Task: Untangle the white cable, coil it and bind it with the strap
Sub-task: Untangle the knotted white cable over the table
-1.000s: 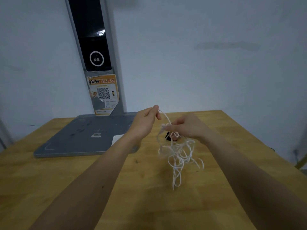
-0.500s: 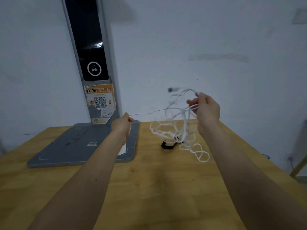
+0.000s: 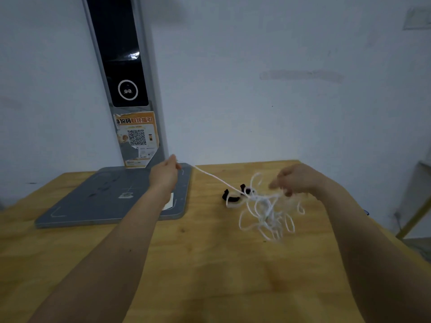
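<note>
Left hand (image 3: 164,176) pinches one end of the white cable (image 3: 265,210) and draws it taut toward the tabletop's far edge, while right hand (image 3: 296,180) grips the tangle above the black strap (image 3: 231,198) to free loops.

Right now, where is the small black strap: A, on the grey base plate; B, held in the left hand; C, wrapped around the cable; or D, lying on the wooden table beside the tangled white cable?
D: the small black strap lies on the wooden table, beside the tangled white cable.
</note>
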